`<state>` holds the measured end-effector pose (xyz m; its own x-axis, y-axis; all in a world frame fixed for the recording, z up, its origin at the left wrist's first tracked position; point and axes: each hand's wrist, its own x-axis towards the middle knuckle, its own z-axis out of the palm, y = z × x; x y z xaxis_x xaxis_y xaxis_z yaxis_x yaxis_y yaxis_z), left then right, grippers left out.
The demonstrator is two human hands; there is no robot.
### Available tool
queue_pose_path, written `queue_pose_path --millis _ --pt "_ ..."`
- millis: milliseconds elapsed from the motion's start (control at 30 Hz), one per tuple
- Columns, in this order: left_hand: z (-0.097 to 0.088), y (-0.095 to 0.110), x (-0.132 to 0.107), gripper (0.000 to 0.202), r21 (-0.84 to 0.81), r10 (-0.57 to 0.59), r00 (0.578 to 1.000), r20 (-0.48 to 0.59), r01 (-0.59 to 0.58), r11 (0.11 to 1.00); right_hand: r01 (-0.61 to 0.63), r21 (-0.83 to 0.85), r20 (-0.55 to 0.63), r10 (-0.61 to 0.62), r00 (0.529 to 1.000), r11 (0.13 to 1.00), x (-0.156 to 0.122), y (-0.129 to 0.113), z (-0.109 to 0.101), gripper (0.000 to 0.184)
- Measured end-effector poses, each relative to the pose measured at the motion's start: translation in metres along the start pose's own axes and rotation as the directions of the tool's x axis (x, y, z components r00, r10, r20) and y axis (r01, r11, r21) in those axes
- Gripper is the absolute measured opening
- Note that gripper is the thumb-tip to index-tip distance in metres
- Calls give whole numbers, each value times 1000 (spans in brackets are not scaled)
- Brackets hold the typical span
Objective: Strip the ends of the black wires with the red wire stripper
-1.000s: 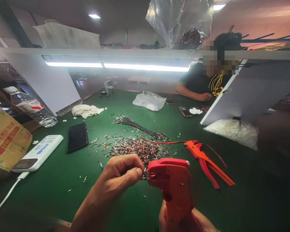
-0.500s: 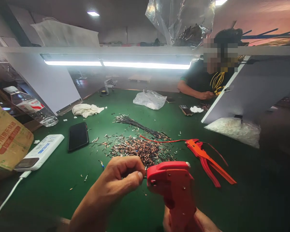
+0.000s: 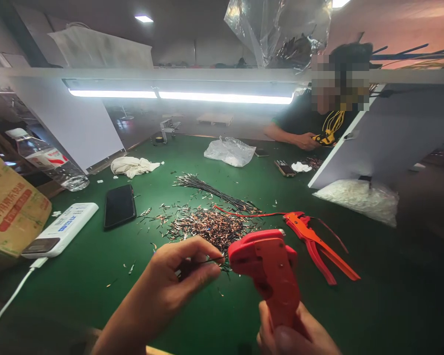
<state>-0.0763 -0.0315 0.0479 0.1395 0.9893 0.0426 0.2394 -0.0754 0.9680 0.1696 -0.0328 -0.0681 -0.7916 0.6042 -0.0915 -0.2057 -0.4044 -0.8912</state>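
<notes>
Left hand fingers pinch thin black wire, tip just beside head of red wire stripper, above green table. Right hand fingers clenched round stripper handle. Wire likely light, limp, slippery: best pinched near tip.

Bare green mat near left; wire scrap heap, orange pliers straight ahead.

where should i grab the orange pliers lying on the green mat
Take the orange pliers by the two long handles, coming from the near right: they splay open toward that side, while the head points left at the pile of wire bits.
</notes>
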Motion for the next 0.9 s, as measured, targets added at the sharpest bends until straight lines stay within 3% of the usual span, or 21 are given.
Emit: queue_pose_path --millis 133,367,467,567,733,900 --pt "3 0 2 25 33 47 998 -38 -46 998 45 50 -5 -44 999 998 3 -2 4 48" --pt "5 3 7 23 -12 32 999 28 -32 999 -21 10 54 21 998 1000 6 -11 8 42" --pt "5 6 7 22 -14 18 998 58 -17 1000 -12 20 2 12 1000 1000 6 -18 15 39" --pt "3 7 6 21 -8 14 997 74 -13 1000 26 16 -66 -25 997 1000 5 -24 22 44" --pt "1 8 6 23 23 32 995 92 -35 999 45 -57 -21 -47 999 997 7 -23 19 54" --pt "0 7 4 21 22 14 993 121 -17 1000 21 -66 -89 -27 996 998 3 -23 19 59"
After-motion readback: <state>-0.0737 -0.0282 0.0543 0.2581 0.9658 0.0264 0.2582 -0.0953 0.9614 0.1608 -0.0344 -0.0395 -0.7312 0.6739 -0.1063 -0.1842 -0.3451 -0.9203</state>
